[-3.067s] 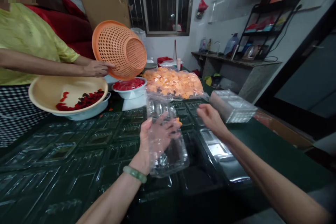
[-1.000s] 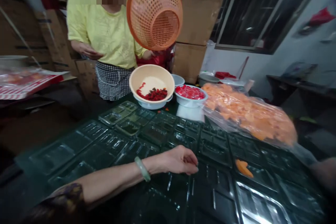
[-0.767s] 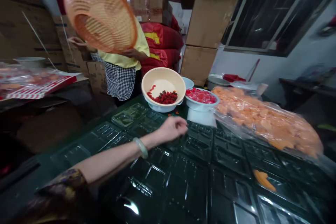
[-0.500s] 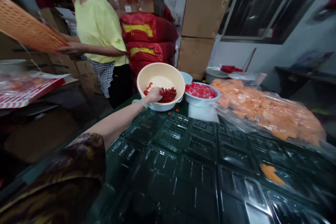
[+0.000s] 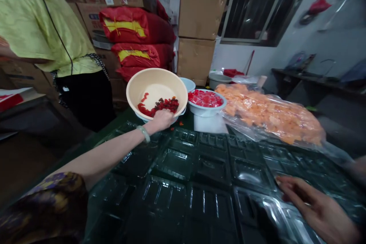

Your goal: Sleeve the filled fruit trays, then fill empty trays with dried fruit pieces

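Observation:
My left hand (image 5: 163, 119), a pale green bangle at its wrist, is closed in front of the cream basin (image 5: 134, 97), overlapping its near rim. Whatever lies inside the fingers is hidden. Dark red and bright red small pieces (image 5: 168, 105) lie in the basin. At the lower right, my right hand (image 5: 314, 206) hovers over the dark green compartment trays (image 5: 210, 167), its thumb and fingers pinched together. Something small may be between the fingertips, but I cannot make it out.
Right of the basin stands a white bowl (image 5: 207, 111) of red wrapped pieces. Beyond it lies a clear bag (image 5: 274, 114) of orange pieces. A co-worker in a yellow shirt (image 5: 65, 26) stands at left. Another blurred hand (image 5: 358, 169) shows at the right edge.
My left hand has drawn back from inside the basin to its near rim. My right hand has come into view where an orange piece lay. The view has turned right.

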Motion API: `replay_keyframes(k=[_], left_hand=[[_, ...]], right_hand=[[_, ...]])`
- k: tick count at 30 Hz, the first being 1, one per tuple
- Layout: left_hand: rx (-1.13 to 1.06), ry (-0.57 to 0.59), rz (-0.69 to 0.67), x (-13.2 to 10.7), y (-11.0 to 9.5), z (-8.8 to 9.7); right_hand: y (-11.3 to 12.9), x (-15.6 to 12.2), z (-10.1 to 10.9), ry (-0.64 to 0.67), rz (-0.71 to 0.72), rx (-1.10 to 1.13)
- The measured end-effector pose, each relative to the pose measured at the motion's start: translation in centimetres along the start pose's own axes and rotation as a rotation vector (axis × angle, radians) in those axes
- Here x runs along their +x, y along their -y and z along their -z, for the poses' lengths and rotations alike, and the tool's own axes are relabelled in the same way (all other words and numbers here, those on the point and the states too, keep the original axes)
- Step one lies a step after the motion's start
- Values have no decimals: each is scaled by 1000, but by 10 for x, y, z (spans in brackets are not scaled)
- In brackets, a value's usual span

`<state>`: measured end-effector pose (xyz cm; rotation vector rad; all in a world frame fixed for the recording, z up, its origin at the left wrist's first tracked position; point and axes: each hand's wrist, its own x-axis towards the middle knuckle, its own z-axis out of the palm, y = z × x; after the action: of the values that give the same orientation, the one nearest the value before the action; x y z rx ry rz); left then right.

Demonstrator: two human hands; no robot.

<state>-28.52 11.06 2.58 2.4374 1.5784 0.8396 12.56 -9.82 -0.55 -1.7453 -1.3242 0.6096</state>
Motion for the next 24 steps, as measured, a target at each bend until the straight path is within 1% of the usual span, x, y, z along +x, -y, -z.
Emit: replay_keyframes(k=[2, 4, 5, 7, 8, 10, 12, 13, 15, 16, 18, 19, 20, 21, 22, 23, 24], left_hand=[[-11, -10, -31, 8, 0, 7], [-22, -12, -60, 19, -5, 17], [-26, -6, -73, 24, -8, 22], [-28, 8, -98, 31, -15, 30], [-28, 14, -112, 33, -18, 32], [-25, 20, -138, 31, -22, 33], [-25, 26, -165, 24, -23, 31], [-30, 29, -177, 20, -23, 30], [-42, 36, -204, 12, -21, 29], [-44, 42, -219, 9, -20, 29], [-37, 68, -274, 5, -20, 37], [-3, 48, -332, 3, -20, 43], [53, -23, -396, 2, -19, 52], [117, -159, -442, 0, -17, 62], [174, -354, -446, 0, -13, 73], [215, -576, -391, -1, -7, 82], [230, -766, -273, -1, 1, 90]], right_hand=[[30, 17, -28, 241, 7, 116], [68, 37, -60, 458, 11, 269], [89, 50, -78, 520, -21, 376], [133, 80, -116, 641, -162, 562], [154, 95, -136, 666, -238, 617], [192, 122, -177, 633, -366, 619], [220, 138, -215, 593, -463, 526], [229, 142, -232, 585, -485, 502], [238, 142, -258, 571, -502, 490], [238, 140, -267, 559, -499, 501], [236, 137, -275, 518, -486, 530], [235, 137, -275, 496, -475, 551], [234, 139, -272, 473, -462, 574], [233, 142, -268, 449, -448, 600], [232, 146, -262, 424, -434, 626], [232, 152, -255, 396, -420, 653], [231, 158, -247, 366, -406, 680]])
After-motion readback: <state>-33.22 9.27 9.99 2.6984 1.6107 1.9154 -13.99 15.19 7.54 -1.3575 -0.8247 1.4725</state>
